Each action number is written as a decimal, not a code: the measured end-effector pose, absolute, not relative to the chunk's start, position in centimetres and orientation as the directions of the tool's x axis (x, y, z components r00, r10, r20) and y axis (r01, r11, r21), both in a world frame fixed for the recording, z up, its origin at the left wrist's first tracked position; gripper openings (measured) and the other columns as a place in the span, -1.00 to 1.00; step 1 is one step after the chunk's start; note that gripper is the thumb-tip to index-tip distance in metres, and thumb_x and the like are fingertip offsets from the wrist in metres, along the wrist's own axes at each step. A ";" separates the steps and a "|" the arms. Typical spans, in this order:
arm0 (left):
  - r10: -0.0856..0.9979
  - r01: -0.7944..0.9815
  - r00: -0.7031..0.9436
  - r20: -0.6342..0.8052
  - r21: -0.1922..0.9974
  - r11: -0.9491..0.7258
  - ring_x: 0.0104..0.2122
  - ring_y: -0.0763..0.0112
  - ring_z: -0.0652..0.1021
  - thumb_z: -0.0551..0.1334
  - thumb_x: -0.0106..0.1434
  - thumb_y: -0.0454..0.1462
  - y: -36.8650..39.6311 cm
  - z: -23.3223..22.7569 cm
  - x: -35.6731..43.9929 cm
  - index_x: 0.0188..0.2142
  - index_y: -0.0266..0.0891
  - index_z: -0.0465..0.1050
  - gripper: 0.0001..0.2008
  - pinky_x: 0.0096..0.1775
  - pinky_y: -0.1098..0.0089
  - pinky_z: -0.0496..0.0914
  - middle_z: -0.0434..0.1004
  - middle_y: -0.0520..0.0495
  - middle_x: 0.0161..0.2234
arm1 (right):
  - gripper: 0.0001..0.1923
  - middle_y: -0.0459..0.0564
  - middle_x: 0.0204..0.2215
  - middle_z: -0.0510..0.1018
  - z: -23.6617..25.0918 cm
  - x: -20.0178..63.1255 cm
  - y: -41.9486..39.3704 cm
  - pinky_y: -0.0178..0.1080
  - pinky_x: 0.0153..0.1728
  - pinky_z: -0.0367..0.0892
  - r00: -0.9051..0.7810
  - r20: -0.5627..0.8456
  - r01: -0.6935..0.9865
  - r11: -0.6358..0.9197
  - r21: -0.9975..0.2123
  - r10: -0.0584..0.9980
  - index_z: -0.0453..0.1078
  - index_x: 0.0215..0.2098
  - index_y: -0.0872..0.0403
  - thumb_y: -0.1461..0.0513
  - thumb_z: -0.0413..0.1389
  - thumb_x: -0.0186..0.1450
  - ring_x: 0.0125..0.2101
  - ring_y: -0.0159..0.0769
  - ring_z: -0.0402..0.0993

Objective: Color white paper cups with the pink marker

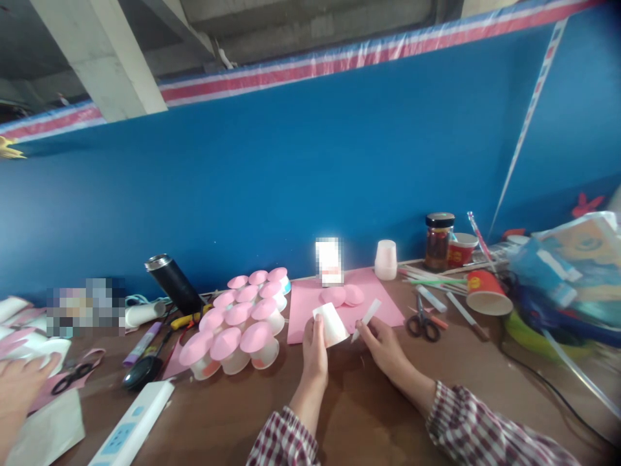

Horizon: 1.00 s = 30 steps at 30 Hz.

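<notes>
Fingers of our left hand (314, 349) pinch a small white paper cup (331, 323) mid-table, near the pink sheet's front edge; our right hand (383, 343) grips a white stick-like tool (366, 318). Light, crushable: we'd hold its rim gently.

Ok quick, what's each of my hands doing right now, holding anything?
Left hand: closed on a white paper cup.
Right hand: closed on a white pen-like stick.

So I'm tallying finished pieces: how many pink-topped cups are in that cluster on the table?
11 pink-topped cups, grouped left of the pink sheet: three in front, three behind them, three more behind those, two at the back by the blue wall. Others may be hidden behind them.
</notes>
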<state>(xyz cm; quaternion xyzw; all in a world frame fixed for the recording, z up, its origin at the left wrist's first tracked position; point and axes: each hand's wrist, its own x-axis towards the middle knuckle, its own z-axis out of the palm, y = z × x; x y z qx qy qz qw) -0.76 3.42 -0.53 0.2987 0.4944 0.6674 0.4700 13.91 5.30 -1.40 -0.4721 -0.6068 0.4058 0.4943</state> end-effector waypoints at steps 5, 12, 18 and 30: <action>0.924 -0.344 -0.375 -0.072 0.937 -0.067 -0.29 0.27 0.52 0.23 0.12 0.12 3.4 -0.5 -0.7 -0.16 -0.28 0.46 -0.47 -0.26 0.33 0.39 0.51 -0.11 -0.28 | -0.56 -0.07 -0.61 0.42 -1.3 13.8 5.3 -0.30 -0.53 0.19 -0.065 0.219 0.169 0.227 -0.959 0.974 0.31 -0.49 0.10 -0.09 0.02 0.27 -0.57 -0.30 0.32; 0.919 -0.347 -0.389 -0.070 0.935 -0.075 -0.32 0.31 0.51 0.24 0.12 0.11 3.2 0.0 -0.6 -0.20 -0.28 0.46 -0.49 -0.28 0.35 0.39 0.49 -0.08 -0.31 | -0.56 -0.07 -0.62 0.41 -0.8 13.9 5.1 -0.30 -0.53 0.19 -0.073 0.226 0.185 0.235 -0.954 0.972 0.31 -0.51 0.10 -0.07 0.02 0.27 -0.56 -0.30 0.31; 0.920 -0.340 -0.383 -0.082 0.939 -0.058 -0.29 0.29 0.51 0.22 0.16 0.09 3.2 0.1 -0.5 -0.14 -0.27 0.44 -0.51 -0.27 0.36 0.40 0.50 -0.10 -0.27 | -0.56 -0.06 -0.61 0.44 -0.8 13.9 5.1 -0.29 -0.52 0.20 -0.071 0.227 0.201 0.237 -0.950 0.971 0.31 -0.52 0.10 -0.08 0.01 0.28 -0.55 -0.29 0.32; 0.910 -0.318 -0.408 -0.069 0.945 -0.070 -0.23 0.22 0.53 0.22 0.14 0.11 3.4 -0.3 -0.5 -0.14 -0.31 0.45 -0.46 -0.23 0.33 0.41 0.51 -0.16 -0.23 | -0.56 -0.09 -0.63 0.39 -1.2 14.0 5.3 -0.31 -0.54 0.17 -0.058 0.243 0.212 0.250 -0.945 0.968 0.31 -0.51 0.10 -0.08 0.03 0.27 -0.57 -0.31 0.28</action>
